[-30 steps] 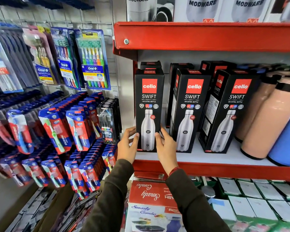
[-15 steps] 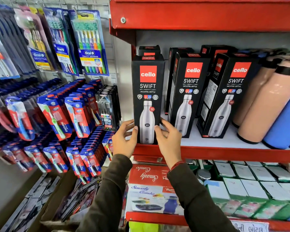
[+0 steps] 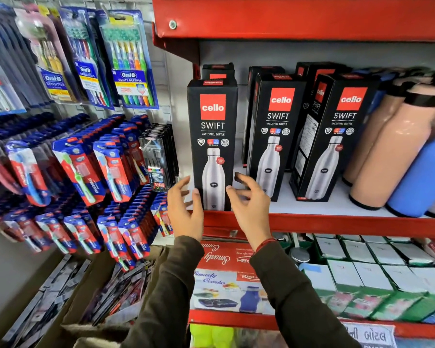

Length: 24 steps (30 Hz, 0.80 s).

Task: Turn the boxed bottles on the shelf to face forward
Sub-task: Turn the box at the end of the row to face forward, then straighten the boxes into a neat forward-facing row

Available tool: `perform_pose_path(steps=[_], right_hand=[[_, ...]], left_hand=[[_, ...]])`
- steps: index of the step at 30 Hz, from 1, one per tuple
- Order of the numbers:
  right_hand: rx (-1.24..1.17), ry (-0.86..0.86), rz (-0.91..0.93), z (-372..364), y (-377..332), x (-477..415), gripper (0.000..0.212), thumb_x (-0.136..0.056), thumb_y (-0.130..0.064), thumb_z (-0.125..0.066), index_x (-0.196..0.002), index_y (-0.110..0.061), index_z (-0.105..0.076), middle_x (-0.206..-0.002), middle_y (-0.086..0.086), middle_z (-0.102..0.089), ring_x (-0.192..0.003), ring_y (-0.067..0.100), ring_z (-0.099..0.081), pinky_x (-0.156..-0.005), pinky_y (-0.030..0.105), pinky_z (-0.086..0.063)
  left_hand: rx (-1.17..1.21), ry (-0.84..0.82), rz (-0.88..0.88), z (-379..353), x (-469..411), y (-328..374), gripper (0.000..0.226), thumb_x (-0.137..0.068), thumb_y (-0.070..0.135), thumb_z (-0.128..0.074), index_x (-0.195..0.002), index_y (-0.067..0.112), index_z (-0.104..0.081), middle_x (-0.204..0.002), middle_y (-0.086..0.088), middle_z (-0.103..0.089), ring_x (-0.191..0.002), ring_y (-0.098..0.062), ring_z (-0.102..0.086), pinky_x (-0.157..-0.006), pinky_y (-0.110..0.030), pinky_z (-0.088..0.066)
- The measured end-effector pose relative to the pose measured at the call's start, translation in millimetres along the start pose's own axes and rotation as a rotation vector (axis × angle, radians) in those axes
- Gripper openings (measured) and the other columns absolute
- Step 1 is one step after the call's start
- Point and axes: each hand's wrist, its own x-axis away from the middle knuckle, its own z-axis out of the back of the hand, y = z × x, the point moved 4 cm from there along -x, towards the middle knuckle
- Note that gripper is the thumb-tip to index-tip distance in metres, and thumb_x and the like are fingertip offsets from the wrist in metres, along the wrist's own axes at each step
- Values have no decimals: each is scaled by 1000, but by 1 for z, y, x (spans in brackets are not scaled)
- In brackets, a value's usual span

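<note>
Three black Cello Swift bottle boxes stand in the front row on the red shelf (image 3: 337, 223). The left box (image 3: 212, 136) faces straight forward at the shelf's front edge. The middle box (image 3: 274, 131) and the right box (image 3: 334, 136) are turned a little, showing their left sides. More black boxes stand behind them. My left hand (image 3: 185, 212) is just left of the left box's base, fingers spread, holding nothing. My right hand (image 3: 250, 207) hovers just right of that base, fingers apart, off the box.
Peach bottles (image 3: 392, 151) and a blue bottle (image 3: 422, 177) lean at the shelf's right end. Toothbrush packs (image 3: 126, 59) hang on the wall at left. A red shelf (image 3: 299, 18) sits overhead. Boxed goods (image 3: 224, 277) fill the shelf below.
Both hands have let go of the left box's lower sides and drawn back slightly with fingers spread. The box stays upright, facing forward. The view has tilted downward.
</note>
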Motion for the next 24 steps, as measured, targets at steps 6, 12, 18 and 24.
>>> perform_pose_path(steps=[6,12,18,24], right_hand=[[87,180,182,38,-4,-1,39,-92,-22,-63,-129,-32,-54,-121,-14,-54,-112,12,-54,-92,47,-52],[27,239,157,77,3,-20,45,-98,-19,-56,-140,-24,-43,-139,-2,-43,-134,11,-41,-112,31,-33],[17,59,-38,86,24,-50,55,-102,-21,-49,-152,-18,-27,-158,6,-28,-144,13,-29,-112,24,-23],[76,-48,-200,85,47,-65,49,-103,-23,-46,-148,-7,-36,-154,12,-41,-143,26,-36,-103,19,-23]], left_hand=[[-61,96,-246,-30,23,33,33,-96,21,-50,-129,19,-52,-129,2,-48,-126,-14,-45,-105,-41,-39],[24,-115,-344,-84,43,74,39,-97,18,-46,-136,24,-47,-136,11,-45,-131,-16,-43,-107,-44,-39],[51,-235,-109,-135,34,80,50,-103,11,-37,-151,7,-24,-158,-1,-26,-147,-6,-20,-118,-11,-12],[62,-222,362,-155,12,49,45,-104,17,-36,-146,4,-37,-152,-16,-42,-143,-28,-37,-112,-21,-23]])
